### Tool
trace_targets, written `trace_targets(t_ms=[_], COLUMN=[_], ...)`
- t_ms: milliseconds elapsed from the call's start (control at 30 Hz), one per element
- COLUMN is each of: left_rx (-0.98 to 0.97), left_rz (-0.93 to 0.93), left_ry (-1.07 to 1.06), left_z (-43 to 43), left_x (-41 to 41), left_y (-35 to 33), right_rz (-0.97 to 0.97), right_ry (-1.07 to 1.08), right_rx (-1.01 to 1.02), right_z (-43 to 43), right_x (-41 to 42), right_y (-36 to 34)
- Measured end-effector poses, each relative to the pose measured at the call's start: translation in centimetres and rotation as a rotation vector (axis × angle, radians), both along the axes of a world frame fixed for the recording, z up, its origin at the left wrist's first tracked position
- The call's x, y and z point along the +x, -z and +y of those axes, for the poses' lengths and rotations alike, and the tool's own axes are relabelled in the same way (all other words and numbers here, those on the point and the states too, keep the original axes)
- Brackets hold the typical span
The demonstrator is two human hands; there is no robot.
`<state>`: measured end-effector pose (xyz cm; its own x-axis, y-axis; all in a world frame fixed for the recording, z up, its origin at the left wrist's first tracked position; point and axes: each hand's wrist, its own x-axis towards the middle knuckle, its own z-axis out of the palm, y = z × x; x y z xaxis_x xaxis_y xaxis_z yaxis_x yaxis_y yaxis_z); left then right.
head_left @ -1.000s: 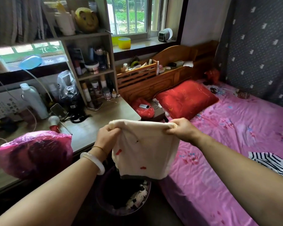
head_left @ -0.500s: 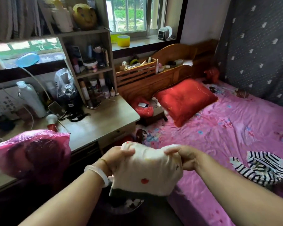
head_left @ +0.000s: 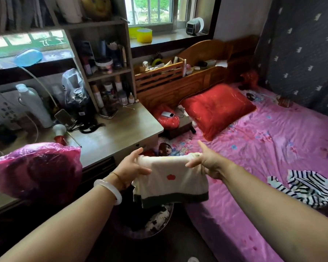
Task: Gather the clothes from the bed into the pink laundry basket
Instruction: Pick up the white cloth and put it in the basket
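two hands in the middle of the frame, one cream garment (head_left: pixel 170 181) between them. left hand (head_left: pixel 130 168) pinches its left top corner, thumb in front and fingers curled behind the cloth; right hand (head_left: pixel 206 161) grips the right top corner, fingers clamped round the rolled edge with one finger sticking up free. the garment's long axis runs left to right along that rolled top edge, and it hangs down from there with the dark band at the bottom. one red spot shows on the front.

it's hanging right above the laundry basket (head_left: pixel 159 226) at lower centre, which is mostly hidden behind the cloth and the arms, so only a bit of rim and some black and white fabric inside can be made out.

one striped garment (head_left: pixel 309 188) lies crumpled on the pink bed (head_left: pixel 263 148) at the right edge. one red pillow (head_left: pixel 218 108) sits near the headboard.
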<state>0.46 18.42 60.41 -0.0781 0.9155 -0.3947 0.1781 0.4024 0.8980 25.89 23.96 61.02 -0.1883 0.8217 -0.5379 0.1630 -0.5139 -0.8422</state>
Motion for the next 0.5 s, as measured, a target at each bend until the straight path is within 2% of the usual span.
trace_targets(t_ms=[33,100,133,200,233,300,367,433,500], left_rx=[0.039,0.135,0.185,0.251,0.285,0.354,0.336,0.296,0.282], left_rz=[0.257,0.710,0.832,0.913,0.918,0.888,0.707,0.435,0.243], left_ry=[0.128,0.301,0.282,0.133,0.046,-0.072,-0.169,-0.291,-0.376], left_z=[0.2,0.6,0.8,0.9,1.0,1.0,0.9,0.6,0.5], left_x=[-0.3,-0.7,-1.1,-1.8,-2.3,-3.5,-4.6,-5.2,-5.4], left_y=[-0.2,-0.5,-0.6,-0.7,-0.8,-0.6,-0.4,-0.3,0.2], right_rz=[-0.037,-0.299,-0.490,-0.779,-0.826,-0.786,-0.574,-0.267,-0.114], right_ry=[-0.129,-0.395,-0.487,-0.529,-0.478,-0.312,-0.188,-0.109,-0.060], right_rx=[0.067,0.253,0.363,0.566,0.624,0.699,0.712,0.587,0.487], right_z=[0.3,0.4,0.6,1.1,1.7,2.8,3.8,4.2,4.4], right_x=[-0.5,-1.2,-1.8,-2.7,-3.1,-3.4,-3.5,-3.7,-4.3], right_y=[-0.2,-1.0,-1.2,-1.7,-1.7,-1.7,-1.7,-1.4,-0.3])
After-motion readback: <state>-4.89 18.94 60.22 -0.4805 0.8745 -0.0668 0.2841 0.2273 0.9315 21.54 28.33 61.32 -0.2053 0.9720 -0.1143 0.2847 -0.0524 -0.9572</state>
